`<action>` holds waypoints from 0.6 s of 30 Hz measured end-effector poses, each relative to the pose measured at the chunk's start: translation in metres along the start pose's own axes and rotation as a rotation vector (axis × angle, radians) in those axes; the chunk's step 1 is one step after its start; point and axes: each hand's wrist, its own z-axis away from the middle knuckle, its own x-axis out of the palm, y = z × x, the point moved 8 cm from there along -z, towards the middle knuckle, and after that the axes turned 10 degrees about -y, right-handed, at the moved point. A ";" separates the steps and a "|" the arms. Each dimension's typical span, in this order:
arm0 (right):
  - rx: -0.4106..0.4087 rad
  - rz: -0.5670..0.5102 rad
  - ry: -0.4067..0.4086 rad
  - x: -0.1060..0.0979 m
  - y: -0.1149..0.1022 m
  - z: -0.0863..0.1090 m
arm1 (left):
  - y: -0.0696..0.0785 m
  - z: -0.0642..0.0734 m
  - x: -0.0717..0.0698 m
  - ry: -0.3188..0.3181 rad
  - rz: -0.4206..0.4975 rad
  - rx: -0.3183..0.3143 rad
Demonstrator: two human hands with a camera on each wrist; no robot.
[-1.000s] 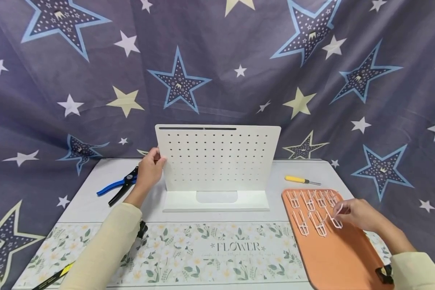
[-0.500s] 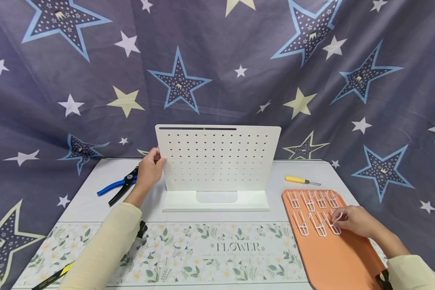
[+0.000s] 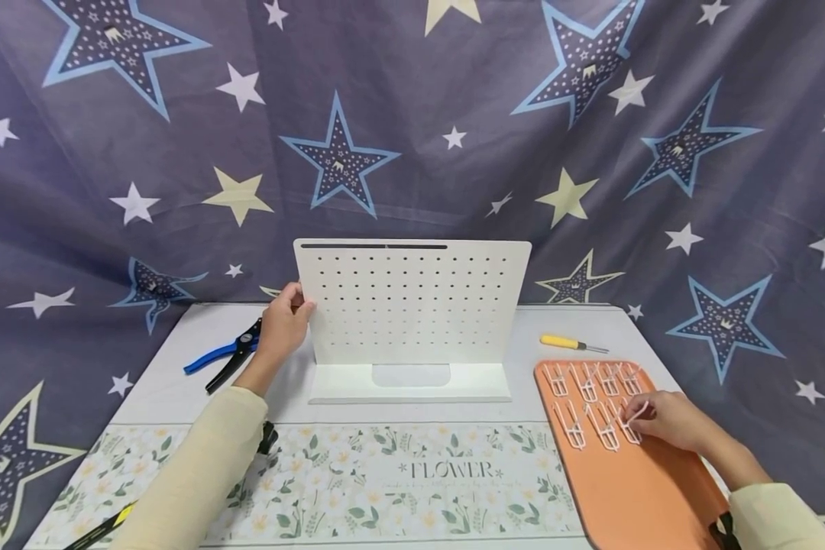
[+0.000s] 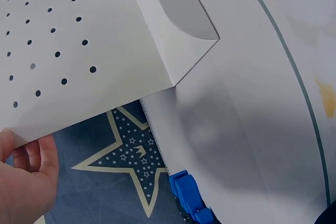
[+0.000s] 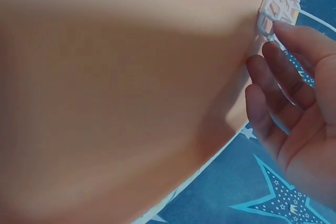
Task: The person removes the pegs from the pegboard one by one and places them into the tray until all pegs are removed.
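A white pegboard [image 3: 412, 355] with rows of small holes stands upright on its folded base at mid-table. My left hand [image 3: 284, 327] grips its left edge, fingers behind and thumb near the front in the left wrist view. On the right, over the orange tray [image 3: 639, 500], my right hand [image 3: 675, 422] pinches a white wire hook [image 5: 269, 20] between thumb and index finger. That hook is at the right end of the front row, beside similar wire hooks [image 3: 603, 428]. Fingers partly cover it, and whether it touches the tray I cannot tell.
Blue-and-black pliers [image 3: 234, 353] lie left of the board, near my left forearm. A yellow-handled screwdriver [image 3: 564, 341] lies behind the tray. A black-and-yellow tool [image 3: 103, 527] is at the front left. Behind the table hangs a star-patterned curtain [image 3: 412, 191].
My right hand has shifted slightly left and down with the wire hook, which now lines up with the front row. The left hand stays on the pegboard's edge.
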 end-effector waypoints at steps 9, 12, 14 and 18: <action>0.004 0.029 0.009 -0.008 0.001 0.003 | 0.000 0.000 0.000 -0.038 0.012 0.005; -0.002 0.073 0.057 -0.024 -0.001 0.009 | 0.001 0.004 -0.003 -0.051 0.013 -0.007; 0.011 0.110 0.128 -0.042 -0.003 0.016 | 0.006 0.010 -0.009 -0.037 0.013 -0.003; 0.058 0.158 0.311 -0.083 -0.014 0.033 | 0.023 0.029 -0.026 0.009 -0.037 0.047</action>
